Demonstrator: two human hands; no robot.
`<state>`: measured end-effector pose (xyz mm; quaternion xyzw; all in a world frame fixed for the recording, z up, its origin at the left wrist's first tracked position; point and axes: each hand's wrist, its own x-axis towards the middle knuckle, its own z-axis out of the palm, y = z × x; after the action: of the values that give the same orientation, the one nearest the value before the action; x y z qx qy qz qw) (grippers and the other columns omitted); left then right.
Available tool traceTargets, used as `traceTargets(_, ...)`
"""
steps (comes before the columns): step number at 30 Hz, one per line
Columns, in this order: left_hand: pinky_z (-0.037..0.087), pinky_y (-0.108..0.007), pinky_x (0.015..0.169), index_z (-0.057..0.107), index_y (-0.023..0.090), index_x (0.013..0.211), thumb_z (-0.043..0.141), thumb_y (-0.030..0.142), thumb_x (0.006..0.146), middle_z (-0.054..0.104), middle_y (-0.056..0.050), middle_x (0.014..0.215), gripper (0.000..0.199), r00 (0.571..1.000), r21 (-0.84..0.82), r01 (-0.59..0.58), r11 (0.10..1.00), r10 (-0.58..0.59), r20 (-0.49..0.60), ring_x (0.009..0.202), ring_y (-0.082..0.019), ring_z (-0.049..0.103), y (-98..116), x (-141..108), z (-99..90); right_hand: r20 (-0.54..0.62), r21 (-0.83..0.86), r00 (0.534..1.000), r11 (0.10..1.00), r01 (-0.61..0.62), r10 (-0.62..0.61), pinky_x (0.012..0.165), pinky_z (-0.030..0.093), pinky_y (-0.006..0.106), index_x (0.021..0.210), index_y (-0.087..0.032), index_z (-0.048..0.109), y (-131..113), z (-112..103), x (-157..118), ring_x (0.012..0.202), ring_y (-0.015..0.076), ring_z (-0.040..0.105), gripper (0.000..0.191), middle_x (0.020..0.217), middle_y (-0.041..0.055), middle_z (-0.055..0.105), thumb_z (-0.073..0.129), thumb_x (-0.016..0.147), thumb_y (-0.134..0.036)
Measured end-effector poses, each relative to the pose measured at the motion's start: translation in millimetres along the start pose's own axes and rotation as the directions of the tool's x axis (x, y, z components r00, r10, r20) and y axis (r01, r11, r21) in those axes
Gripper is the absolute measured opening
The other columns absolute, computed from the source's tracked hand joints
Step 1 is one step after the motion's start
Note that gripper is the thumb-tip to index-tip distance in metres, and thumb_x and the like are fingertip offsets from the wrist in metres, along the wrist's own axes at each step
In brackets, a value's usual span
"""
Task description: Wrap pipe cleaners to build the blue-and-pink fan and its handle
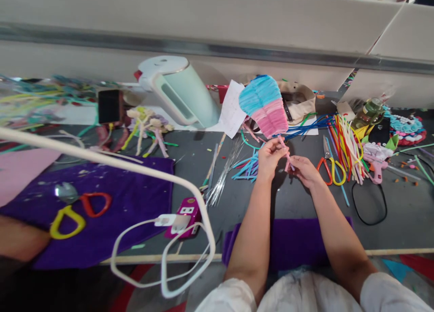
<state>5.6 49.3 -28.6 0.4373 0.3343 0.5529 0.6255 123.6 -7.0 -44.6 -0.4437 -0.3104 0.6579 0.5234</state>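
Observation:
A fan-shaped piece (263,105), blue at the top and pink below, stands above my hands on a thin pink stem (282,143). The fingers of my left hand (270,157) pinch this stem just under the fan shape. Lower on the same stem, the fingertips of my right hand (304,169) are closed around its end. Blue and purple pipe cleaners (249,167) lie left of my left hand. To the right of my right hand are scissors (331,167) with red and yellow handles, beside a bundle of coloured pipe cleaners (346,144).
A pale green kettle-like appliance (190,92) stands at the back. A white tube (135,158) crosses the left foreground near a purple power socket (190,212). More scissors (81,208) lie on purple cloth (135,203), close to another person's arm (20,237). A pink glue gun (377,160) sits right.

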Motion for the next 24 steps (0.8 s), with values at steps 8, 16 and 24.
traceTargets(8,0.053,-0.026,0.059,0.067,0.016,0.093,0.082,0.023,0.056,0.063,0.002,0.068,0.041,0.993,-0.043,-0.042,0.998,0.037,-0.110,0.058,-0.012,0.062,2,2,-1.1,0.036,-0.466,0.915,0.803,0.372,-0.402,0.071,0.045,0.028,0.089,-0.021,0.063,1,5,-2,0.072,0.0141,0.057,0.015,0.081,0.0006,0.064,0.058,0.081,-0.033)
traceTargets(16,0.053,-0.024,0.059,0.066,0.015,0.092,0.082,0.021,0.056,0.062,0.004,0.065,0.040,0.983,-0.101,-0.040,0.994,0.021,-0.181,0.056,-0.010,0.061,-1,1,2.2,0.217,-0.949,0.679,0.013,0.316,-0.701,0.077,0.038,0.034,0.094,-0.020,0.062,10,8,-5,0.085,0.0224,0.055,0.013,0.088,0.0066,0.065,0.054,0.087,-0.027)
traceTargets(24,0.052,-0.024,0.058,0.065,0.016,0.093,0.083,0.023,0.056,0.063,0.003,0.066,0.042,0.981,-0.110,-0.048,0.993,0.026,-0.191,0.057,-0.011,0.063,-2,1,2.2,0.189,-0.954,0.619,0.007,0.300,-0.762,0.076,0.036,0.033,0.090,-0.020,0.064,11,12,-6,0.082,0.0202,0.057,0.013,0.084,0.0055,0.068,0.052,0.089,-0.026)
